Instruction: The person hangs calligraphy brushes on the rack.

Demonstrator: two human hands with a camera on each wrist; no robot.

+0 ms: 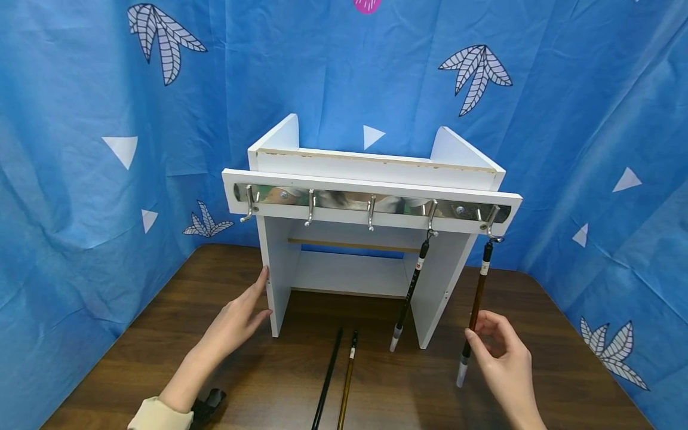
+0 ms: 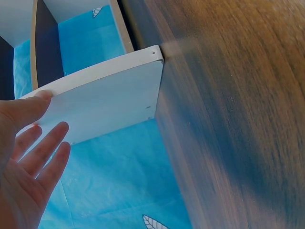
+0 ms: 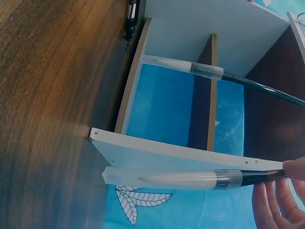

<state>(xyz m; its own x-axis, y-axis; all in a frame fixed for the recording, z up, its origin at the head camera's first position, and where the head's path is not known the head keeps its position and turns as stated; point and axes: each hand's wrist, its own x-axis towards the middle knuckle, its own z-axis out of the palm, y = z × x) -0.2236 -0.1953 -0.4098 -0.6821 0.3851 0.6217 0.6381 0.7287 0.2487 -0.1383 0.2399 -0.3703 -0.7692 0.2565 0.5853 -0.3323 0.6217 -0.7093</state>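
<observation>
A brown-handled writing brush [image 1: 477, 292] hangs by its loop from the rightmost hook [image 1: 491, 221] of a white hook board [image 1: 333, 178]. My right hand [image 1: 505, 358] pinches it low on the shaft, between thumb and fingers. In the right wrist view, a clear cap covers the held brush's pale tip [image 3: 176, 178]. On the neighbouring hook [image 1: 432, 214] hangs a black capped brush [image 1: 409, 292], untouched. My left hand [image 1: 236, 325] rests against the left side panel [image 1: 274, 275] of the white shelf. In the left wrist view its thumb touches the panel's edge and the fingers extend along the outer face.
Two more brushes, one black [image 1: 328, 379] and one brown [image 1: 348, 382], lie on the dark wooden table [image 1: 279, 382] in front of the shelf. Three hooks on the left carry nothing. A blue patterned cloth [image 1: 333, 77] surrounds the table behind and at the sides.
</observation>
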